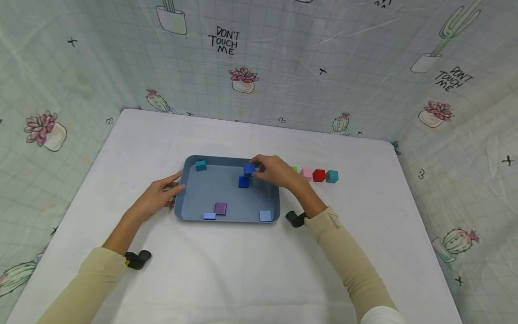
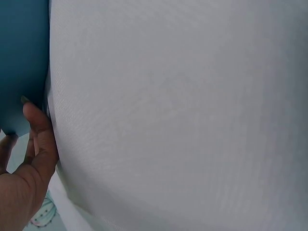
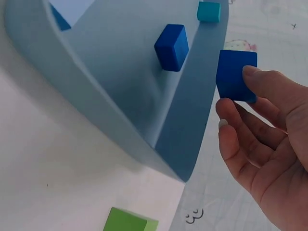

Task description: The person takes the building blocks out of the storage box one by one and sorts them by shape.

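A blue-grey tray (image 1: 210,189) lies on the white table. My left hand (image 1: 159,193) grips its left edge; in the left wrist view a fingertip (image 2: 33,113) reaches over the rim. At the tray's back right, my right hand (image 1: 275,171) pinches a blue block (image 3: 236,74) between thumb and fingers, held up above the tray floor. Another dark blue block (image 1: 243,182) sits in the tray just in front of it. Also inside are a teal block (image 1: 201,165) at the back left, a purple block (image 1: 220,208) and two light blue blocks, one front centre (image 1: 209,216), one front right (image 1: 265,216).
Right of the tray, a row of blocks stands on the table: green (image 3: 125,221), partly hidden by my right hand in the head view, then pink (image 1: 306,174), red (image 1: 319,175) and teal (image 1: 332,176). A printed cloth (image 1: 283,81) hangs around the table's back and sides.
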Motion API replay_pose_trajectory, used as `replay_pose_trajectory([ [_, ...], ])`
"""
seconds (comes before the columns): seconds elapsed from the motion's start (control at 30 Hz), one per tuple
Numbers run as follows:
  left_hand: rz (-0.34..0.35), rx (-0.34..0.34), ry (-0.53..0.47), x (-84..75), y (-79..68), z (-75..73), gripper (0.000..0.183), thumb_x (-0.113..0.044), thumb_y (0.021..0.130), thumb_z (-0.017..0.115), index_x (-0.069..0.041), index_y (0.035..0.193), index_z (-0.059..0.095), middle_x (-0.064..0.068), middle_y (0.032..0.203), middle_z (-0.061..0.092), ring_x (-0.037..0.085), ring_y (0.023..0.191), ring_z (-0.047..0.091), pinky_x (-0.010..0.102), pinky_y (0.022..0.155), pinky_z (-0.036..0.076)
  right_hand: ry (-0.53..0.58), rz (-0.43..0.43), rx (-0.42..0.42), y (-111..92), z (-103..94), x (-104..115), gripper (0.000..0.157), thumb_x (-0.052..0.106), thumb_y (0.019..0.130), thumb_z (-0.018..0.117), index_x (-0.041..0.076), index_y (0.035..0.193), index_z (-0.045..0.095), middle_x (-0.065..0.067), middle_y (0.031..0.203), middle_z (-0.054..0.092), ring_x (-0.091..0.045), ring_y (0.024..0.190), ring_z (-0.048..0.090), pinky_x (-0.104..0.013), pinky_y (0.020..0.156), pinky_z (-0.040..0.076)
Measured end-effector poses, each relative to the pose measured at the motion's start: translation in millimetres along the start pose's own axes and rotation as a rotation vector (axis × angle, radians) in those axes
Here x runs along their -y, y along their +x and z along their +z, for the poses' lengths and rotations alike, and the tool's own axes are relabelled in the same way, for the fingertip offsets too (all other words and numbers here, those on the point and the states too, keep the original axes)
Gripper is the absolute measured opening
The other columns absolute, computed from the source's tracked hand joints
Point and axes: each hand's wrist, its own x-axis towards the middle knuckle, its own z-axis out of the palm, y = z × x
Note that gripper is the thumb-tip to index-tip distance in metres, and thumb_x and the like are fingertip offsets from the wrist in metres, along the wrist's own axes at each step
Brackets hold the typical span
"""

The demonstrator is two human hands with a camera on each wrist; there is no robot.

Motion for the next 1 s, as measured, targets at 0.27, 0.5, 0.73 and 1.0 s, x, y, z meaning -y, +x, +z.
replay_pose_trajectory([
  [0.27, 0.003, 0.003, 0.002, 0.0, 0.5, -1.6, 0.065, -0.033, 0.097, 0.054, -0.019, 0.151, 0.022, 0.024, 0.126, 0.042, 0.036, 0.103, 0.053, 0.030, 0.071, 0.053, 0.040, 0.030, -0.006, -3.6, -8.7, -4.1, 0.041, 0.017, 0.091, 0.065, 0.005, 0.129, 0.053, -0.007, 0.118, 0.061, -0.018, 0.101, 0.059, -0.029, 0.084, 0.050],
  [0.5, 0.002, 0.002, 0.002, -1.0, 1.7, -1.6, 0.064, -0.030, 0.097, 0.054, -0.018, 0.151, 0.022, 0.024, 0.124, 0.043, 0.037, 0.104, 0.052, 0.030, 0.071, 0.053, 0.053, 0.062, -0.002, -7.4, -15.0, -8.7, 0.042, 0.016, 0.091, 0.064, 0.006, 0.130, 0.052, -0.008, 0.121, 0.059, -0.020, 0.105, 0.058, -0.033, 0.086, 0.050],
  [0.73, -0.003, 0.008, 0.001, -2.1, 3.3, -2.2, 0.063, -0.030, 0.097, 0.054, -0.019, 0.151, 0.022, 0.024, 0.125, 0.042, 0.037, 0.105, 0.052, 0.031, 0.071, 0.053, 0.069, 0.078, -0.003, -14.9, -20.7, -14.8, 0.042, 0.017, 0.092, 0.064, 0.006, 0.131, 0.052, -0.008, 0.122, 0.058, -0.020, 0.105, 0.058, -0.032, 0.086, 0.050],
  [1.0, -0.012, 0.003, 0.023, -3.3, 2.9, -2.8, 0.063, -0.031, 0.097, 0.053, -0.019, 0.151, 0.021, 0.025, 0.127, 0.042, 0.037, 0.104, 0.054, 0.031, 0.072, 0.053, 0.072, 0.084, -0.026, -23.1, -24.7, -22.7, 0.041, 0.019, 0.091, 0.064, 0.005, 0.128, 0.052, -0.009, 0.119, 0.059, -0.021, 0.103, 0.059, -0.032, 0.084, 0.050],
])
